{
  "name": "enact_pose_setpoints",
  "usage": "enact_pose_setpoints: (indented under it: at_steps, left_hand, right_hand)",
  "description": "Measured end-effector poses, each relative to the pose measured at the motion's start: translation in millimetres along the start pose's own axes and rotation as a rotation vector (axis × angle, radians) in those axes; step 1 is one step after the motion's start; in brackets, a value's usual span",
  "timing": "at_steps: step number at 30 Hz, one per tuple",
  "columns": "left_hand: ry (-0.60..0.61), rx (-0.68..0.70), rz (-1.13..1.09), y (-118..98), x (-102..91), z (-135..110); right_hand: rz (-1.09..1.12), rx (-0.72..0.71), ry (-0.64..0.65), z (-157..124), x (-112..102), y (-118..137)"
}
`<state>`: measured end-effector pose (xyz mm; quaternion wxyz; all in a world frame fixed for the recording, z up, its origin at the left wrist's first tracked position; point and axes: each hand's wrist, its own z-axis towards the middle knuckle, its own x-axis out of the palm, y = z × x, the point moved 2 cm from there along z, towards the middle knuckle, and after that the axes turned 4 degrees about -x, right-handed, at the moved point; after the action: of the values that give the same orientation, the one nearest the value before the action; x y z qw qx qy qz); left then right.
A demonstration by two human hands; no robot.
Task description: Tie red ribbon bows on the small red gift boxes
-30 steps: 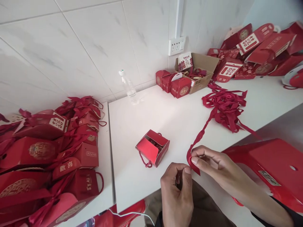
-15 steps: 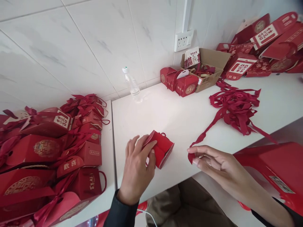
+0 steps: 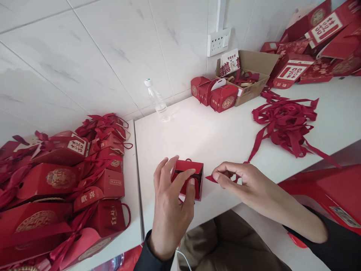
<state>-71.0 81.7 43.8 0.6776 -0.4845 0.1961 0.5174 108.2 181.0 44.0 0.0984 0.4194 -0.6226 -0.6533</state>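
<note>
My left hand (image 3: 173, 205) holds a small red gift box (image 3: 189, 165) on the white table, thumb and forefinger at its open top. The box shows a dark inside, and a bit of cord loop sticks out at its far side. Just right of the box, my right hand (image 3: 239, 178) pinches the end of a dark red ribbon (image 3: 210, 178) between thumb and fingertips. That ribbon runs back behind the hand to a tangled ribbon heap (image 3: 290, 128). The ribbon tip and the box are slightly apart.
Finished-looking red boxes with bows (image 3: 59, 177) crowd the left table. A clear bottle (image 3: 156, 99) stands by the wall, near small red boxes (image 3: 224, 98) and an open cardboard carton (image 3: 251, 90). More red boxes (image 3: 293, 71) pile up far right. A red stool (image 3: 324, 188) stands below the table's edge.
My right hand has brought the ribbon end leftward, close to the box. The box has turned under my left hand, and its top now gapes, showing the dark inside.
</note>
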Motion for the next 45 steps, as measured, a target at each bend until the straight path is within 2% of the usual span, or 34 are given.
enact_pose_setpoints:
  at_steps: [9, 13, 19, 24, 32, 37, 41, 45]
  left_hand:
    - [0.060, -0.079, -0.114, -1.6, 9.5, 1.3]
    - [0.055, -0.096, -0.146, -3.0, 11.9, 1.7]
    - [0.013, -0.138, -0.164, -2.6, 14.1, 0.0]
    - [0.011, -0.146, -0.174, -2.9, 13.5, -0.5]
    - [0.013, -0.149, -0.173, -5.0, 13.3, 1.4]
    - [0.059, -0.111, -0.129, -5.8, 12.5, 5.9]
    - [-0.039, -0.151, -0.184, -8.9, 2.0, 6.1]
    - [-0.146, -0.163, -0.248, -6.0, -6.7, 0.7]
  right_hand:
    - [0.102, -0.048, -0.014, 7.9, 8.4, 9.2]
    - [0.109, -0.055, -0.023, 9.2, 9.4, 11.2]
    - [0.068, 0.012, -0.023, 10.0, 9.7, 4.8]
    - [0.046, 0.025, -0.028, 10.0, 9.7, 5.6]
    - [0.018, -0.030, -0.058, 11.3, 9.0, 13.6]
    - [0.027, -0.064, -0.049, 10.5, 11.0, 11.4]
    - [-0.058, -0.226, -0.207, 7.3, 10.7, 14.1]
    - [-0.053, -0.321, -0.095, 13.1, 17.5, 24.2]
